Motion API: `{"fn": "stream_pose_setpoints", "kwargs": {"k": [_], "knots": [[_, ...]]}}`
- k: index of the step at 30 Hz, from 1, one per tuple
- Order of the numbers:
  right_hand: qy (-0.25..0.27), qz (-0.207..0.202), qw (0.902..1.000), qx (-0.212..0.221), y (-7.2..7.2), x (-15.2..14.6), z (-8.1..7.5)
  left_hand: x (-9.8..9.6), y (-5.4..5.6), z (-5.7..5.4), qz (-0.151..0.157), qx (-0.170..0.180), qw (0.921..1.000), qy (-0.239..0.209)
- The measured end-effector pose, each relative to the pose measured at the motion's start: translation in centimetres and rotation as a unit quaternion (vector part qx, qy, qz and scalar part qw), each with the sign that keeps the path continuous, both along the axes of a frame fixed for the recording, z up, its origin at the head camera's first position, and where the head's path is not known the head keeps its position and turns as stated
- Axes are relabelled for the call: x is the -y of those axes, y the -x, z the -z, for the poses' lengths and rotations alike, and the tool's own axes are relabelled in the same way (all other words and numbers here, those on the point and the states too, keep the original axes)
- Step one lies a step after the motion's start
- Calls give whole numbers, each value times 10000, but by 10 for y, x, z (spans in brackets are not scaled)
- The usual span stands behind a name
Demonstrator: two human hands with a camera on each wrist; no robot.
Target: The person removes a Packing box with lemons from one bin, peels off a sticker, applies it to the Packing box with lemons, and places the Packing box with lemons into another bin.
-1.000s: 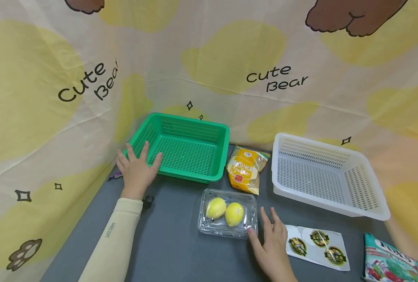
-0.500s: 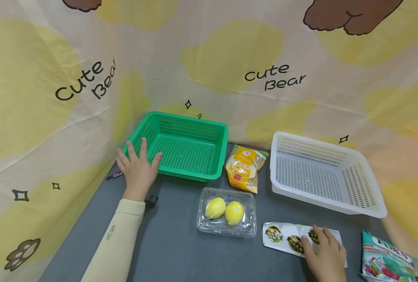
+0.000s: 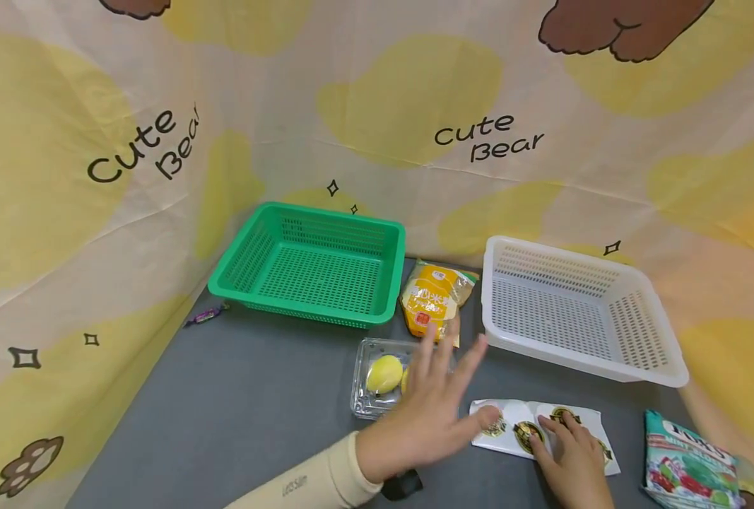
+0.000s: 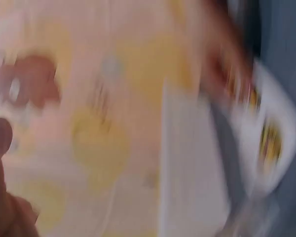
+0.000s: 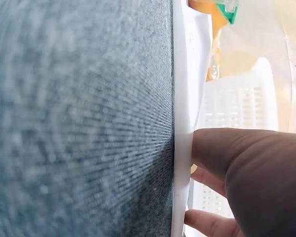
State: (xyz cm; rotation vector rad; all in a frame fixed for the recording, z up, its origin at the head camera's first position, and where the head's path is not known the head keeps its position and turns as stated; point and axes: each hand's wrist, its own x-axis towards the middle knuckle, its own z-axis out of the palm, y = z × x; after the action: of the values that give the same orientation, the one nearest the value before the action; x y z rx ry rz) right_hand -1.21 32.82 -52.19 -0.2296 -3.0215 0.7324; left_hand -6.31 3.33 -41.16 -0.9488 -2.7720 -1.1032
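My right hand [image 3: 572,463] rests its thumb and fingertips on a white strip of round stickers [image 3: 509,441], which lies on the grey table. In the right wrist view the thumb and fingers touch the top face of the strip [image 5: 183,163], near its edge. Spread fingers mark my left hand [image 3: 422,417], which hovers over the table and holds nothing. It covers part of a clear plastic clamshell box [image 3: 362,403] with lemons inside; one lemon [image 3: 384,374] shows fully, another mostly hidden. The left wrist view is blurred by motion.
At the back stand a green basket [image 3: 326,317] and a white basket [image 3: 580,359], with a yellow food bag [image 3: 430,293] between them. A teal candy bag [image 3: 691,463] lies right, a purple wrapped candy [image 3: 206,315] left. Patterned cloth hangs behind.
My left hand has left the green basket's near side and swung right, in front of the lemon box. My right hand moved from the box's corner onto the sticker strip.
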Motion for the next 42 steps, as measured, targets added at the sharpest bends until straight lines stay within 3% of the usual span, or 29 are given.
{"fn": "stream_pose_setpoints", "kwargs": {"k": [4,7,10,12,18,22,31,42], "knots": [[147,15,9992,366,0,0,-2,-36,-26,26,1068,99,9917,714],[188,157,9969,745,2,1,-3,-49,-33,49,1558,117,9770,1450],[154,269,9964,783,3,3,-3,-53,-35,70,1850,-61,9616,2029],[117,304,9974,635,3,6,-2,-54,-35,80,1920,-183,9535,2315],[3,366,9987,366,5,5,-3,-56,-35,101,1733,-162,9493,2617],[17,372,9988,322,4,5,-3,-57,-34,106,1737,70,9479,2669],[34,272,9994,-224,2,3,1,-62,-34,118,1860,249,9340,3041],[192,329,9986,-356,2,5,1,-65,-33,120,1778,432,9273,3265]]}}
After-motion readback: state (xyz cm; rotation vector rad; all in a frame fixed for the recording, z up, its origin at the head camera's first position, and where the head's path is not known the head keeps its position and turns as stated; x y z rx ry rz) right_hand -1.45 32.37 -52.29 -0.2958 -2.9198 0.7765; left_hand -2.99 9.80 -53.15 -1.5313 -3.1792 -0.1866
